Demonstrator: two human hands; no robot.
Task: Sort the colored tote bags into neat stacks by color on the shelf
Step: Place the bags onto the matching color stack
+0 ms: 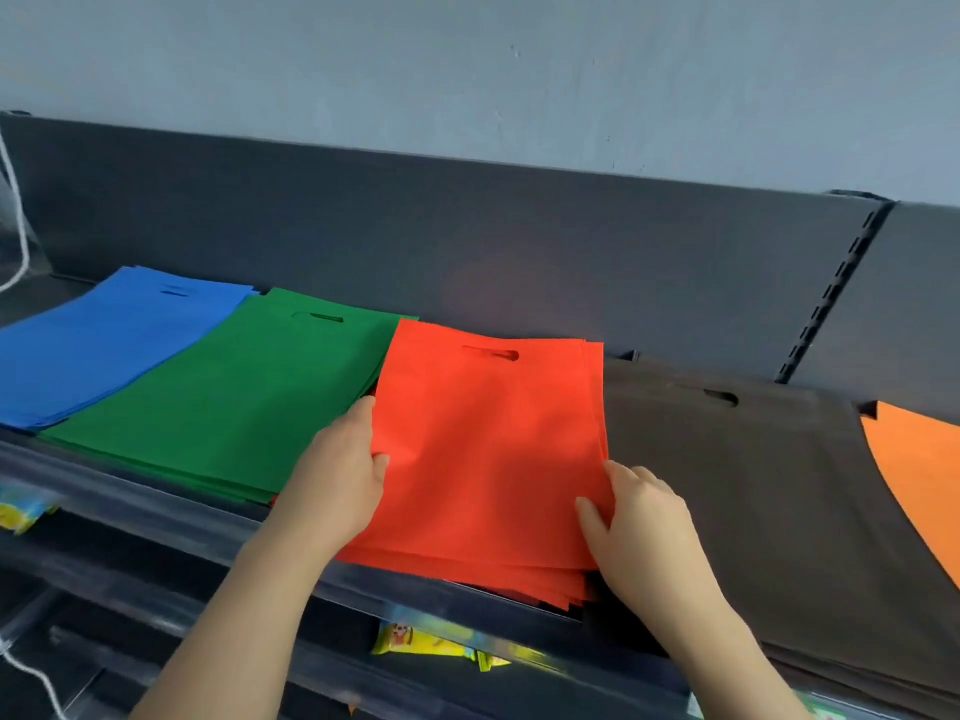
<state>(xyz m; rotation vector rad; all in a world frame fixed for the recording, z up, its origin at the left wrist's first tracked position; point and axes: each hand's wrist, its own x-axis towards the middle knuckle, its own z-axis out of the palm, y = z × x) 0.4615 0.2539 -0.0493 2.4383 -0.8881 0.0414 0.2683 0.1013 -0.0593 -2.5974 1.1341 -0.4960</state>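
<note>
Five colours of tote bags sit side by side along the shelf here. From left to right: a blue stack, a green stack, a red stack, a dark brownish-grey stack, and an orange bag that's cut off at the right edge of the view. All lie flat with their cut-out handle slots toward the dark back panel.

The green stack overlaps the blue one's right side, and the red stack overlaps the green's right edge. The red pile's bottom corner is a bit fanned out and hangs slightly over the shelf's front rail.

Both hands are on the red stack. The left hand grips its left edge, thumb on top and fingers running along the side. The right hand grips the right edge near the lower corner, thumb pressed on top and fingers curled at the edge, right where red meets the dark stack.

Below the shelf there's a yellow snack packet on the lower level, and a white cord hangs at the far left. A pale blue-grey wall rises behind.
</note>
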